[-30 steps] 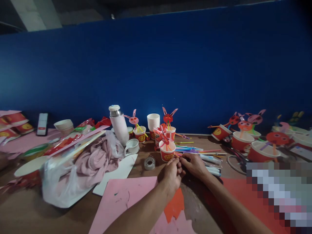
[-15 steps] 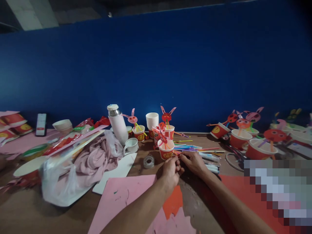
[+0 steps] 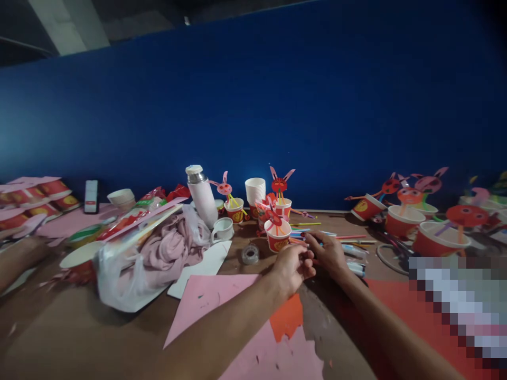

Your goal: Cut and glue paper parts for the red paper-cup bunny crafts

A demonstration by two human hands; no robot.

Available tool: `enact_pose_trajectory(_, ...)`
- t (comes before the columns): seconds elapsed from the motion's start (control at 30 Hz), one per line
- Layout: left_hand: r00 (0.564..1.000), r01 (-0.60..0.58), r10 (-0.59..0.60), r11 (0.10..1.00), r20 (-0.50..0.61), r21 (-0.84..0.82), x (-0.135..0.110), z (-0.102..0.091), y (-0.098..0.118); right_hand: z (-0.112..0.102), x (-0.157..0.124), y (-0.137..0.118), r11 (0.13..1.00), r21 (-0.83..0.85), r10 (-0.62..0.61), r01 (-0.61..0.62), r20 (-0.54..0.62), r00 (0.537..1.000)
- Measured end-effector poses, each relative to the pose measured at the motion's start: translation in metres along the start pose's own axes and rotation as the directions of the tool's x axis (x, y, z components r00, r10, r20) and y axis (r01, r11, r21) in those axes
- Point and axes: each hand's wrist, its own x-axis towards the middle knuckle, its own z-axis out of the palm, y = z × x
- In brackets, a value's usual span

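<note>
A red and white paper cup (image 3: 278, 240) stands just beyond my hands, a red paper figure (image 3: 274, 217) rising from it. From the cup an orange straw (image 3: 298, 242) reaches sideways to my fingertips. My left hand (image 3: 295, 265) is closed, thumb and forefinger pinched at the straw's end, the other fingers curled. Right beside it, my right hand (image 3: 327, 253) is closed in a pinch at the same spot; whatever small piece it grips is hidden. Loose coloured straws (image 3: 358, 236) lie behind my right hand. A tape roll (image 3: 250, 254) rests left of the cup.
Pink paper (image 3: 209, 295) and an orange scrap (image 3: 291, 316) lie below my forearms, red paper (image 3: 390, 306) to the right. Leftward are a thermos (image 3: 203, 200), a white cup (image 3: 223, 230) and a plastic bag (image 3: 119, 287). More figure cups (image 3: 438, 238) stand right. Another person's hand (image 3: 27, 256) is far left.
The view has turned a little left, so things sit further right. My hands stay together at the straw's end, with small finger shifts. Another person's hand and forearm have come into view at left.
</note>
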Motion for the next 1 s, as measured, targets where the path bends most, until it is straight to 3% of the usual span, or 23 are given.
enact_pose_trajectory(0.17, 0.987, 0.012, -0.044, 0.98, 0.157, 0.2, -0.022, 0.013, 0.01, -0.002, 0.003, -0.004, 0.996, 0.081, 0.032, -0.024, -0.087, 0.996)
enact_pose_trajectory(0.27, 0.944, -0.062, -0.092, 0.893, 0.316, 0.445, -0.042, 0.008, 0.021, -0.006, 0.004, -0.012, 0.995, 0.098, 0.019, -0.004, -0.15, 0.989)
enact_pose_trajectory(0.33, 0.94, -0.195, -0.007, 0.809, 0.341, 0.554, -0.056, -0.008, 0.031, -0.01, 0.003, -0.022, 0.994, 0.099, -0.017, 0.034, -0.17, 0.985)
enact_pose_trajectory(0.47, 0.934, -0.358, 0.258, 0.662, 0.249, 0.659, -0.076, -0.063, 0.042, -0.011, -0.006, -0.051, 0.98, 0.077, -0.175, 0.186, -0.124, 0.977)
enact_pose_trajectory(0.57, 0.907, -0.374, 0.385, 0.554, 0.169, 0.744, -0.081, -0.102, 0.042, 0.0, -0.022, -0.07, 0.859, -0.008, -0.512, 0.512, -0.003, 0.859)
enact_pose_trajectory(0.63, 0.878, -0.398, 0.434, 0.423, 0.204, 0.814, -0.082, -0.119, 0.041, 0.01, -0.037, -0.077, 0.765, -0.023, -0.633, 0.644, 0.162, 0.757)
enact_pose_trajectory(0.77, 0.776, -0.543, 0.436, 0.093, 0.456, 0.835, -0.085, -0.135, 0.038, 0.022, -0.063, -0.075, 0.681, -0.094, -0.638, 0.726, 0.412, 0.651)
enact_pose_trajectory(0.87, 0.727, -0.634, 0.34, -0.001, 0.596, 0.774, -0.086, -0.141, 0.033, 0.021, -0.073, -0.068, 0.671, -0.097, -0.611, 0.736, 0.489, 0.622)
enact_pose_trajectory(1.0, 0.666, -0.705, 0.275, -0.07, 0.693, 0.706, -0.085, -0.143, 0.024, 0.014, -0.077, -0.061, 0.684, -0.057, -0.589, 0.728, 0.547, 0.596)
